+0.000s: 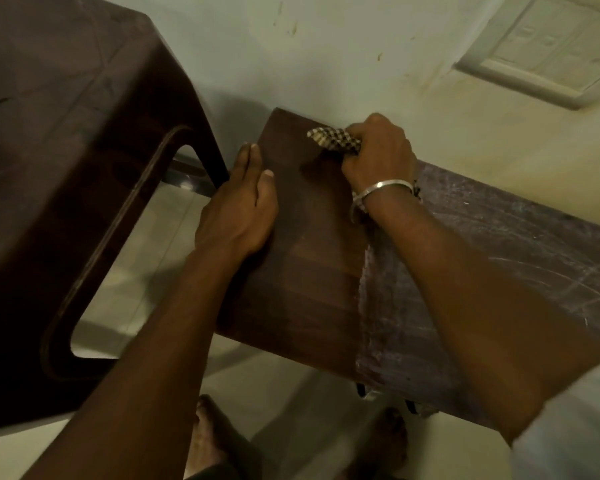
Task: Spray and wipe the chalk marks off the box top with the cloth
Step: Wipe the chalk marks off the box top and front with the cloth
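**Box top half wiped, chalk left on the right side**

A person wipes a dark brown box top (302,271) with a checked cloth (331,142). The right hand (378,150) grips the bunched cloth, fingers curled round it, at the far edge of the box top, close against the wall (326,57). The left hand (239,216) lies flat with straight fingers on the box top's left edge, holding nothing and apparently steadying it. A silver bangle (383,188) circles the right wrist.

The job looks roughly half done. The part of the box top left of the right forearm shows clean, dark brown, with a faint damp-looking patch beside the cloth. The part to the right of that forearm carries pale chalk marks (499,244), smears and curved lines that run to the picture's edge. A whitish band marks where clean meets dirty. That stretch is left to wipe and may need spray first. No spray bottle is in view, so whether the spraying is finished cannot be told.

A brown plastic stool (66,150) stands just to the left of the box top, on a pale floor (146,237). A switch plate (548,46) sits on the wall above and to the right of the box top. The person's bare feet (205,441) show below its near edge.

No brand, label or readable writing appears on the box top, cloth, stool or switch plate. The chalk marks form no legible letters.
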The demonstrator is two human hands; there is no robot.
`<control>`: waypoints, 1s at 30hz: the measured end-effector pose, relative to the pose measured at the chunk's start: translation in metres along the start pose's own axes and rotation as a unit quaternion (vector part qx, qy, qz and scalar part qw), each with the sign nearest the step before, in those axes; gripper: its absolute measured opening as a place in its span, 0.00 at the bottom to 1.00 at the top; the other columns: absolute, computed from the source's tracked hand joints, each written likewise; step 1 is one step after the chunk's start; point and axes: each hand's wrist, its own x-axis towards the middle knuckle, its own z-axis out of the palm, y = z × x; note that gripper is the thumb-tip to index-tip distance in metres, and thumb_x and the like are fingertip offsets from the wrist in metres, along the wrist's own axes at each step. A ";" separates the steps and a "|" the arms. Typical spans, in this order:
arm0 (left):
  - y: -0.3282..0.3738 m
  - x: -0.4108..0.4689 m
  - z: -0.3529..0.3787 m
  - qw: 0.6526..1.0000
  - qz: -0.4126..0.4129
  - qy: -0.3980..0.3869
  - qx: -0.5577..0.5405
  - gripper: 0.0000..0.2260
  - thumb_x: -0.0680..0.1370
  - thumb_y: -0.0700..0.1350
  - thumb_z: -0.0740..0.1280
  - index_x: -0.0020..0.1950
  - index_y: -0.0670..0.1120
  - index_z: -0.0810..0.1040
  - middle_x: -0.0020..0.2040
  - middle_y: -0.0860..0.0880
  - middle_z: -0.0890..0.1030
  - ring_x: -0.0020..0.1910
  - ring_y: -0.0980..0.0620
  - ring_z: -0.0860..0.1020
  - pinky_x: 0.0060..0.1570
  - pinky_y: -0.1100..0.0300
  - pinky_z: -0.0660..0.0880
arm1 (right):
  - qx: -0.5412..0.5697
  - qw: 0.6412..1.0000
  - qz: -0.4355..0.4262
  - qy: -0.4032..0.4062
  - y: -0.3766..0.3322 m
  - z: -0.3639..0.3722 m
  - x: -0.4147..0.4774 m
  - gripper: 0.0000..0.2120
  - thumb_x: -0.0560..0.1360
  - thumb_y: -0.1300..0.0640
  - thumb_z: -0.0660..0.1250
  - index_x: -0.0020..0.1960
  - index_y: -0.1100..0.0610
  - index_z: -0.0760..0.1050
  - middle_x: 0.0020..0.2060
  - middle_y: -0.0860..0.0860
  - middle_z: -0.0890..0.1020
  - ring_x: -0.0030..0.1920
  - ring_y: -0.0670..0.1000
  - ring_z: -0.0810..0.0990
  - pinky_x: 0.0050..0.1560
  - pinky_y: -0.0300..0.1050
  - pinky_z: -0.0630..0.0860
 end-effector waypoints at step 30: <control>-0.001 -0.007 0.002 0.999 0.018 0.016 0.042 0.25 0.85 0.54 0.46 0.82 0.50 0.49 0.82 0.53 0.48 0.78 0.46 0.59 0.71 0.47 0.62 | 0.002 0.999 -0.029 0.017 0.025 -0.012 -0.019 0.14 0.70 0.63 0.66 0.52 0.51 0.82 0.46 0.53 0.78 0.47 0.57 0.77 0.38 0.44 0.67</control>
